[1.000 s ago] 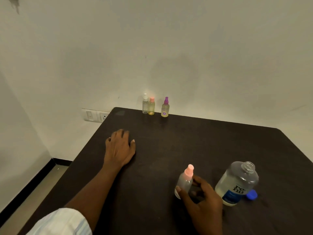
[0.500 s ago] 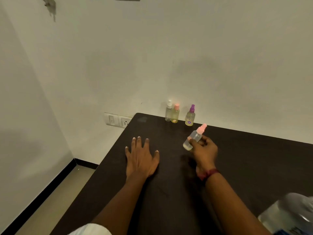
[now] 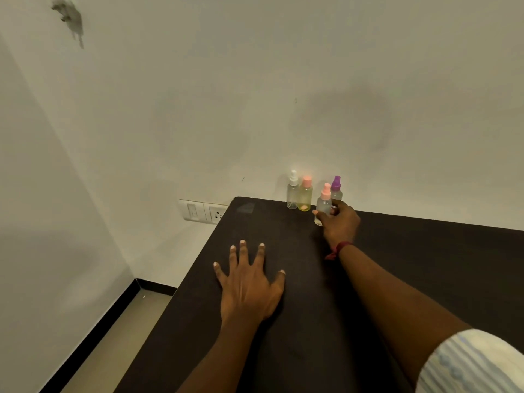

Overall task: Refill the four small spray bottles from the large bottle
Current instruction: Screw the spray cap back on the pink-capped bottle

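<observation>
Dark table (image 3: 425, 265) | left grip (image 3: 249, 290) flat, fingers spread | right grip (image 3: 341, 225) holds pink-capped bottle (image 3: 323, 205)

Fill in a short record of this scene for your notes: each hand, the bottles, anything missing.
Left hand: flat on the table, fingers spread
Right hand: grips a clear bottle with a pink cap
Row by the wall: white-capped bottle, yellow bottle, purple-capped bottle
Large bottle: not in view
</observation>
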